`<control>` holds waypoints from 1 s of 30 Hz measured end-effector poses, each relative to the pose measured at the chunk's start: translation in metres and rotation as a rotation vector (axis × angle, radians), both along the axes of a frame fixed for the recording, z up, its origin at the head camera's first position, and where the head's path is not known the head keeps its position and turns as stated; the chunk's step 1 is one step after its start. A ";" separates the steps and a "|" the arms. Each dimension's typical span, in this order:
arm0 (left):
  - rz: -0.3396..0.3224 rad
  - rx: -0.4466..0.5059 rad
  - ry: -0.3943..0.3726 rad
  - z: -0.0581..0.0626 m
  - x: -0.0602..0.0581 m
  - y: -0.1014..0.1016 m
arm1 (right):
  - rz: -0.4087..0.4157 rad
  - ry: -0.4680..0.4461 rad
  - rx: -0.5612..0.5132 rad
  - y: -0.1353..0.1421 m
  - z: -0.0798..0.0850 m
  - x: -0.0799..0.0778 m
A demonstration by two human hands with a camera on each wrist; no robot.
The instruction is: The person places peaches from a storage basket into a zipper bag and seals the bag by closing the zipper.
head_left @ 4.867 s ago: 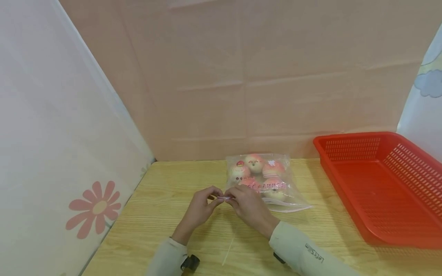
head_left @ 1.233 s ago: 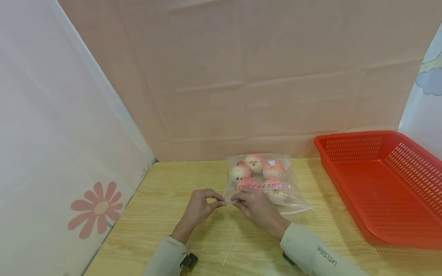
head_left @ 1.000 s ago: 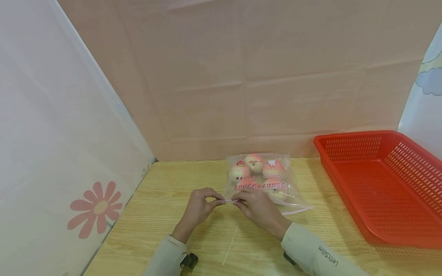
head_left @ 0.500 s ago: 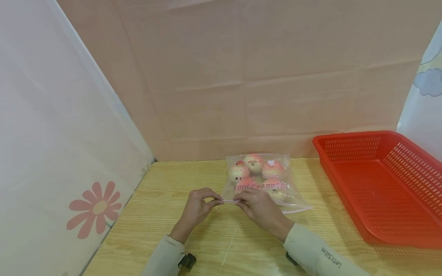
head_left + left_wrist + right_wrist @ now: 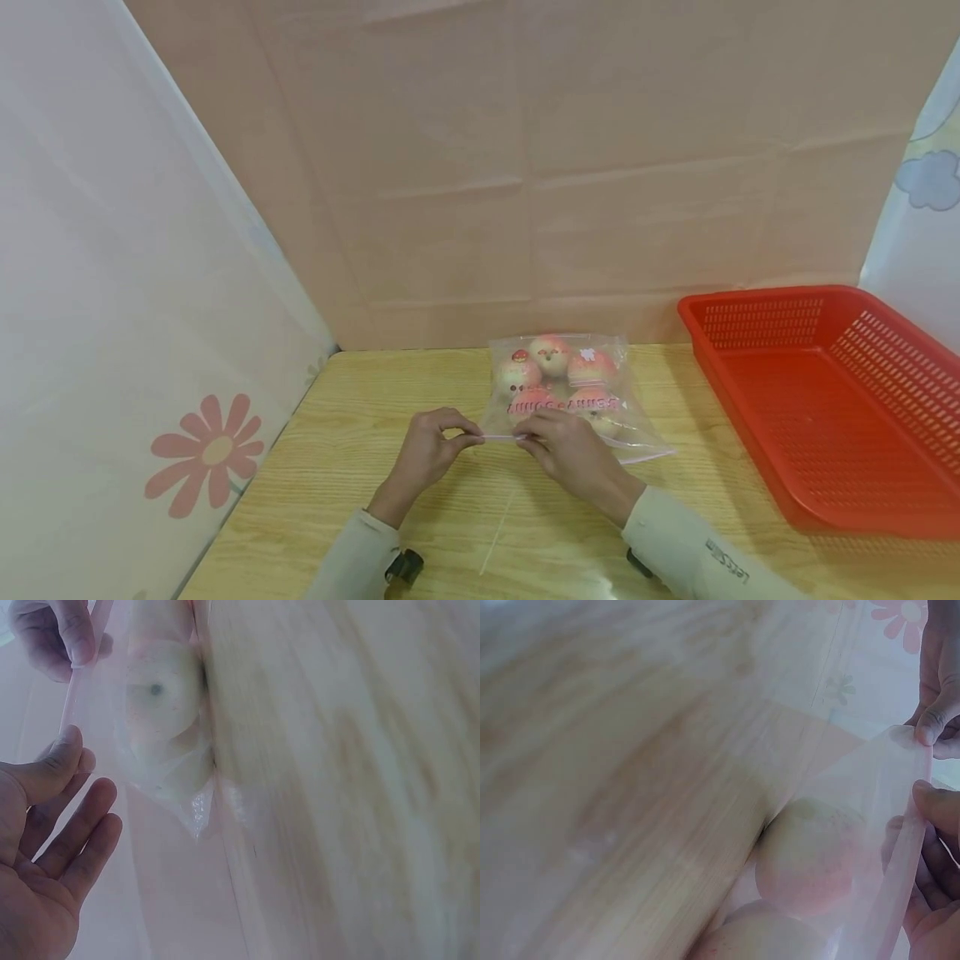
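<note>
A clear zip bag (image 5: 636, 417) with red print lies on the table, several peaches (image 5: 551, 357) inside it. My left hand (image 5: 425, 454) pinches the near left corner of its pink zip strip (image 5: 498, 437) between thumb and forefinger. A short way along the same strip, my right hand (image 5: 570, 457) pinches it too. Both hands hold the strip raised, as the left wrist view shows, with the peaches (image 5: 161, 690) hanging back on the table side. In the right wrist view the right thumb (image 5: 936, 802) presses the strip's edge.
To the right stands a large red plastic basket (image 5: 750, 417) with perforated walls. The wooden table (image 5: 360, 383) meets a pinkish cloth backdrop (image 5: 420, 250) behind and a white flowered cloth (image 5: 90, 333) on the left.
My right hand has slid rightward along the zip strip, away from the left hand, so more of the strip shows between them. The left hand keeps its pinch at the corner.
</note>
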State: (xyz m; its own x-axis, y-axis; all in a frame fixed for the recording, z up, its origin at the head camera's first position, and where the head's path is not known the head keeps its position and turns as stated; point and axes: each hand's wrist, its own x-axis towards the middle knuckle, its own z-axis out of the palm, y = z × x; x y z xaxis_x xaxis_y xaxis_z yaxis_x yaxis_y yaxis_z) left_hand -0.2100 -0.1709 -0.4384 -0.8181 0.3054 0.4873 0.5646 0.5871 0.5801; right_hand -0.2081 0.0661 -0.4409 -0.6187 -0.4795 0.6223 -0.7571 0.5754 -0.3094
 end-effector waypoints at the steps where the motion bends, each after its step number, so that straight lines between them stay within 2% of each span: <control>1: -0.001 -0.001 0.003 0.000 -0.001 0.000 | -0.001 0.000 0.001 0.001 0.000 -0.001; 10: -0.015 0.003 0.013 0.000 -0.006 -0.001 | -0.007 0.007 0.013 0.005 0.004 -0.005; 17: -0.009 0.013 0.009 -0.006 0.000 -0.006 | 0.018 -0.005 0.019 0.004 -0.001 -0.001; 24: -0.006 0.013 -0.002 -0.007 -0.001 -0.005 | -0.016 -0.011 0.014 0.006 -0.003 -0.002; 30: -0.021 0.031 -0.018 -0.010 -0.002 -0.004 | -0.007 -0.006 -0.005 0.010 -0.006 -0.002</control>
